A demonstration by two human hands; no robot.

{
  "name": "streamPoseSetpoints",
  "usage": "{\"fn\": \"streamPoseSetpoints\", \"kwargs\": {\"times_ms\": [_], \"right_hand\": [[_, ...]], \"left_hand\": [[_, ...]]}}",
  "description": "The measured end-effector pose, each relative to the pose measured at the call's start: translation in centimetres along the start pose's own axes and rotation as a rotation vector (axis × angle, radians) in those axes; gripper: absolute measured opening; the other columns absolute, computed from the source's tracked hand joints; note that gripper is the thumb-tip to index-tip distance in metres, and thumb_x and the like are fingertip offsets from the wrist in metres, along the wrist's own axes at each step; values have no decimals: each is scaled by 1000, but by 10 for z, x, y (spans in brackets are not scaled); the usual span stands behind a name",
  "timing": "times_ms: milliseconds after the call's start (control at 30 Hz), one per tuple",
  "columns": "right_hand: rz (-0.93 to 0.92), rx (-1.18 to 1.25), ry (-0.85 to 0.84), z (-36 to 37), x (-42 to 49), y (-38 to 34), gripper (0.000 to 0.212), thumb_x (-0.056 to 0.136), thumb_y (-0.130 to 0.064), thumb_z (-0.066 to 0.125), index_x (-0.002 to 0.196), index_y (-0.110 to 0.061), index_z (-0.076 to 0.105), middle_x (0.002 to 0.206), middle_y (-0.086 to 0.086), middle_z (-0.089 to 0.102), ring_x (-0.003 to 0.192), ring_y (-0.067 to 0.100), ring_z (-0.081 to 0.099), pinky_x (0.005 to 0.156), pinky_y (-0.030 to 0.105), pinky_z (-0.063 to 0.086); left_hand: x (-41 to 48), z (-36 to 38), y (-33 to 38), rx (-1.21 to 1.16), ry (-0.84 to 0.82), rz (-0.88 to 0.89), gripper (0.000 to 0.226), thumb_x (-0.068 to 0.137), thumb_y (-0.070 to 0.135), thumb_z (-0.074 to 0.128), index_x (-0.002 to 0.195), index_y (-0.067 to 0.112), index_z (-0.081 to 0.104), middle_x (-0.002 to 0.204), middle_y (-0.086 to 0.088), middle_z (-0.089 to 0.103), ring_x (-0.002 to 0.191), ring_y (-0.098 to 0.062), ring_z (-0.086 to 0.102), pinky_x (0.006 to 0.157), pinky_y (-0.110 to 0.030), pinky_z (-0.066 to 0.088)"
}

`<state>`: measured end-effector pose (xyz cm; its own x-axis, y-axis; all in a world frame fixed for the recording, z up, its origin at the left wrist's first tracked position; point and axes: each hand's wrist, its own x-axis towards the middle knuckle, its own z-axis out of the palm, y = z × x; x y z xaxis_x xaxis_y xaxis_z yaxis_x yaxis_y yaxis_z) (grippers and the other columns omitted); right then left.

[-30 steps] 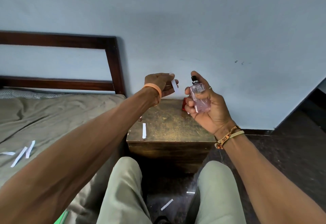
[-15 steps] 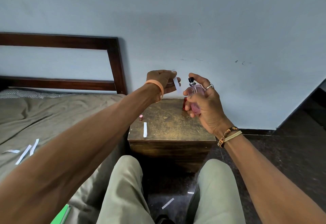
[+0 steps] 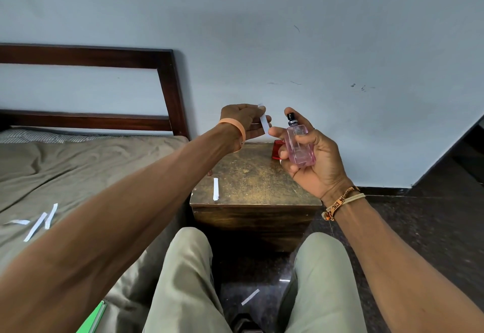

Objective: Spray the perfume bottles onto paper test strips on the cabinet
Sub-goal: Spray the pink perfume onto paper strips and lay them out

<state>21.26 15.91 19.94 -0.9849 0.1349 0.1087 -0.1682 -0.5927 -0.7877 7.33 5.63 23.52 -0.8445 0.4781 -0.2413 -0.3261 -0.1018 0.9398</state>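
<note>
the right hand [image 3: 311, 154] grips the pink perfume bottle [image 3: 300, 145] upright above the cabinet [image 3: 256, 186], fingers curled round it. just left, the left hand [image 3: 242, 120] pinches a paper strip [image 3: 264, 121]; another strip [image 3: 215, 189] lies on the cabinet's near left

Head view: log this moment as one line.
left hand pinches paper strip | right hand holds pink perfume bottle | spare strip lies on cabinet

Left hand [image 3: 242, 120] pinching a paper strip [image 3: 264, 123] above the cabinet [image 3: 258, 183], right hand [image 3: 313, 157] gripping a pink bottle [image 3: 300, 146] just beside it, red bottle [image 3: 276, 149] behind, spare strip [image 3: 215, 189] on cabinet, loose strips [image 3: 39, 224] on bed [image 3: 78, 165]
</note>
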Motion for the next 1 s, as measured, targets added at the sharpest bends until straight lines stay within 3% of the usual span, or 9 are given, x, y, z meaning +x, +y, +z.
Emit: {"fn": "streamPoseSetpoints", "kwargs": {"times_ms": [467,667,833,900,1000], "right_hand": [[10,-82,50,-6,2,8,62,86,-5,41,146,-20,42,102,14,68,56,14,55,42,19,42],[32,33,-7,-5,2,10,60,84,-7,40,144,-14,42,99,18,67,51,14,56,37,17,41],[48,69,-10,-3,3,10,56,84,-8,40,140,-15,47,100,19,68,52,15,58,36,17,39],[47,19,18,-2,5,11,54,85,-6,40,137,-16,49,100,19,68,52,16,58,36,18,39],[2,-274,101,-1,10,13,51,90,-1,40,136,-20,50,106,21,68,56,22,60,40,21,40]], "left_hand": [[1,0,-4,-10,-7,-19,19,88,2,64,105,-6,62,83,-22,68,69,-29,68,51,-29,58],[2,-2,-5,-2,2,-24,7,88,1,64,94,-4,62,81,-22,67,67,-29,68,53,-31,59],[2,-3,-7,-9,13,-26,20,88,0,64,106,-8,61,81,-22,67,66,-28,67,50,-31,59],[2,-3,-8,-1,17,-26,21,88,1,64,107,-7,61,81,-22,67,65,-28,67,53,-32,60],[3,-4,-10,25,20,-17,22,87,2,66,107,-6,61,78,-20,68,63,-27,68,54,-33,60]]}}
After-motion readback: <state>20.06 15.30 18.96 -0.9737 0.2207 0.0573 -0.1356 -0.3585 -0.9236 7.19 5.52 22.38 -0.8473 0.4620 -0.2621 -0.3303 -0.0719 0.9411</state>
